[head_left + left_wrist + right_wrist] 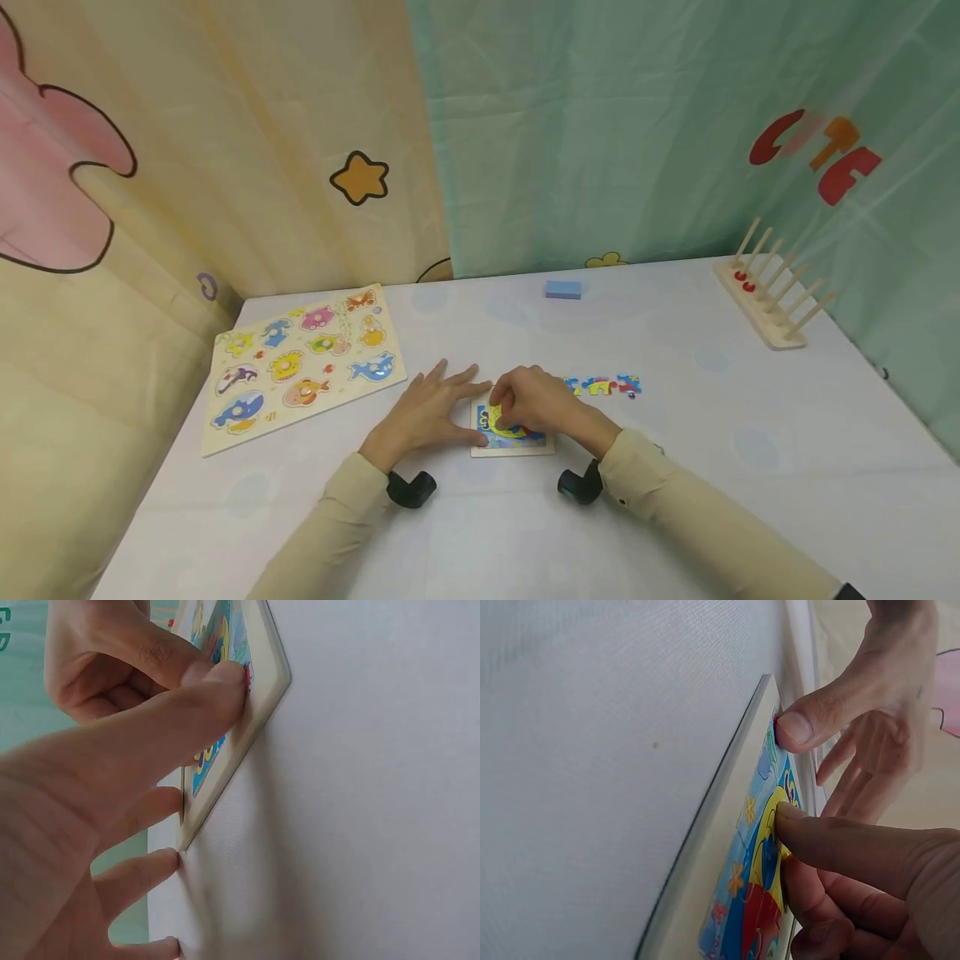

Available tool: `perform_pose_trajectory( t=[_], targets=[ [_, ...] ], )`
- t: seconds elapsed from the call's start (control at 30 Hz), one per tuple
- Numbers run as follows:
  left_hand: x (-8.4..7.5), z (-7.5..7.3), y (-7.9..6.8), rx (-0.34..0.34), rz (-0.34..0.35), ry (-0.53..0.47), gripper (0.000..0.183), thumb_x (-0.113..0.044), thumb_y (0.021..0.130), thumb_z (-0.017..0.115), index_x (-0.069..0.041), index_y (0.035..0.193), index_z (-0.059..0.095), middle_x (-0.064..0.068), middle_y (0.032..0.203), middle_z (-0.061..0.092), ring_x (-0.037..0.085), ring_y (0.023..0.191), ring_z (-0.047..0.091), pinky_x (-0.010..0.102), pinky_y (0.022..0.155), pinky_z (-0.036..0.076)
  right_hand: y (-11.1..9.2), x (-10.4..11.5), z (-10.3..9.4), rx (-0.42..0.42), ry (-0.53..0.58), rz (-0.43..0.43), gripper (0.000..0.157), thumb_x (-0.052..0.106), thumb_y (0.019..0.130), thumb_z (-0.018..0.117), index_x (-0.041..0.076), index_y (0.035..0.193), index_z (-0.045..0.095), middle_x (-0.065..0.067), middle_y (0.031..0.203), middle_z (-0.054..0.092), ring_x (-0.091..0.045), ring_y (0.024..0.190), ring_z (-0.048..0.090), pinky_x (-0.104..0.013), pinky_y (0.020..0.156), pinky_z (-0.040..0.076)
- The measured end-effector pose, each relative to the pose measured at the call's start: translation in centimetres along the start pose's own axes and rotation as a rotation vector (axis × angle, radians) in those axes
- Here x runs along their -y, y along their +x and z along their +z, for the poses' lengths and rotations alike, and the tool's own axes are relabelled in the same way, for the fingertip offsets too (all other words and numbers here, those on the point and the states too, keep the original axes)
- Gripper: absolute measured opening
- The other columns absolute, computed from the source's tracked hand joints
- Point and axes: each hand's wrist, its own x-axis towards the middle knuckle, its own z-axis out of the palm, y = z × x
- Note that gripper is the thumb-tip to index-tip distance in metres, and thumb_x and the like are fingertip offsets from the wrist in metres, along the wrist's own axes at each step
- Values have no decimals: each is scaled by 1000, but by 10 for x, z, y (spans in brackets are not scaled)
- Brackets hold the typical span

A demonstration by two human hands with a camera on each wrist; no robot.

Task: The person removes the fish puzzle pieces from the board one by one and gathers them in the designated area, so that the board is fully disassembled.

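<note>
A small jigsaw puzzle board (517, 452) with a pale wooden border lies flat on the table, its picture blue, yellow and red. My left hand (427, 408) has its fingers spread on the table at the board's left side. Its thumb (217, 686) presses the near left corner of the picture. Over the board, my right hand (536, 402) pinches a yellow puzzle piece (781, 796) between thumb and curled fingers, low at the picture. The right hand hides part of the board in the head view. Several loose puzzle pieces (598, 386) lie in a row to its right.
On the left lies a large wooden peg puzzle (300, 358) with sea animals. A blue block (563, 290) is near the back edge. A wooden rack with upright pegs (772, 312) and red beads stands at the back right. Printed curtains hang behind the table.
</note>
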Motion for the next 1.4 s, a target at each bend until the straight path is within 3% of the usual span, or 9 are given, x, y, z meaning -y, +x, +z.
perform_pose_trajectory(
  t=[0.33, 0.67, 0.9, 0.97, 1.1, 1.27, 1.4],
  targets=[
    [-5, -1, 3, 29, -66, -60, 80, -51, 71, 84, -26, 141, 56, 3, 157, 35, 47, 145, 15, 70, 110, 16, 3, 0, 0, 23, -21, 13, 24, 18, 77, 84, 13, 98, 72, 9, 70, 61, -10, 56, 57, -28, 61, 46],
    [-8, -1, 5, 44, -79, -63, 79, -51, 69, 85, -29, 140, 57, 3, 157, 36, 47, 145, 15, 71, 109, 17, -1, -1, 2, -20, -31, -37, 23, 16, 78, 84, 17, 93, 68, 9, 76, 60, -11, 71, 55, -31, 69, 47],
    [-8, -2, 3, 43, -95, -78, 79, -51, 69, 86, -28, 139, 58, 2, 157, 35, 46, 146, 14, 70, 111, 15, -5, -6, 1, -41, 153, -156, 12, 12, 81, 80, 16, 80, 70, 10, 73, 65, -10, 69, 57, -33, 70, 51],
    [-7, -2, 3, 41, -104, -88, 80, -50, 68, 86, -28, 140, 58, 1, 157, 35, 45, 146, 13, 69, 112, 14, -5, -7, 2, -58, 193, -166, 10, 11, 81, 80, 15, 81, 71, 10, 72, 67, -9, 68, 59, -37, 78, 52],
    [-5, 0, 3, 40, -101, -94, 79, -51, 69, 86, -29, 139, 58, 1, 157, 35, 46, 146, 13, 69, 111, 14, -4, -10, 3, -110, 260, -138, 8, 11, 82, 80, 14, 86, 74, 9, 80, 71, -7, 74, 64, -37, 86, 53],
    [-6, 2, 4, 40, -102, -82, 79, -51, 69, 85, -30, 140, 57, 0, 157, 35, 45, 146, 13, 69, 112, 14, -8, -17, -1, -149, 338, -84, 6, 12, 81, 80, 12, 87, 78, 4, 86, 74, -10, 78, 67, -29, 72, 56],
    [-6, 1, 4, 43, -102, -75, 79, -50, 69, 85, -29, 140, 57, 0, 157, 35, 44, 147, 13, 68, 112, 14, -16, -27, -7, -175, 367, -32, 6, 15, 80, 82, 11, 84, 80, 3, 85, 75, -12, 83, 66, -29, 73, 54]
  ],
)
